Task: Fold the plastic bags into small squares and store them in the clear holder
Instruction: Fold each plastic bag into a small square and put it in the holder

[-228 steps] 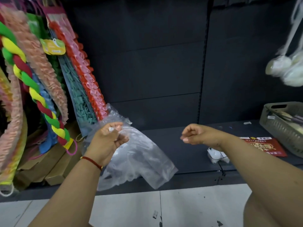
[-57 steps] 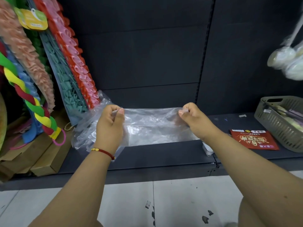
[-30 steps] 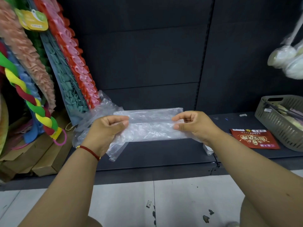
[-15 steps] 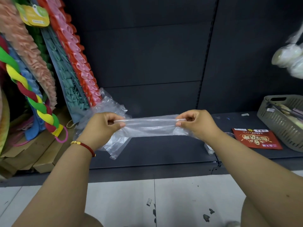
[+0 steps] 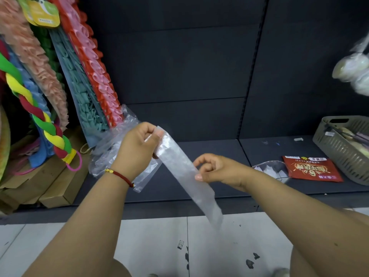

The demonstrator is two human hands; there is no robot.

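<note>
My left hand (image 5: 137, 148) grips the top end of a clear plastic bag (image 5: 179, 164) folded into a long narrow strip. The strip slants down to the right and its lower end hangs loose and blurred above the floor. A bunch of other clear bags (image 5: 107, 150) sits crumpled behind and under the same hand. My right hand (image 5: 217, 170) pinches the strip's right edge about halfway down, with thumb and curled fingers. The clear holder (image 5: 267, 162) stands on the dark shelf behind my right wrist, with white folded pieces inside.
A red snack packet (image 5: 311, 168) and a grey slotted basket (image 5: 339, 148) lie on the shelf (image 5: 209, 148) at the right. Colourful ruffled and braided decorations (image 5: 40, 116) hang at the left above cardboard boxes (image 5: 60, 186). Bagged goods (image 5: 351, 66) hang at the upper right. Tiled floor (image 5: 159, 246) lies below.
The bag was first folded lengthwise and stretched level between both hands. Now my right hand has dropped lower and the strip hangs diagonally from my left hand, its far end free.
</note>
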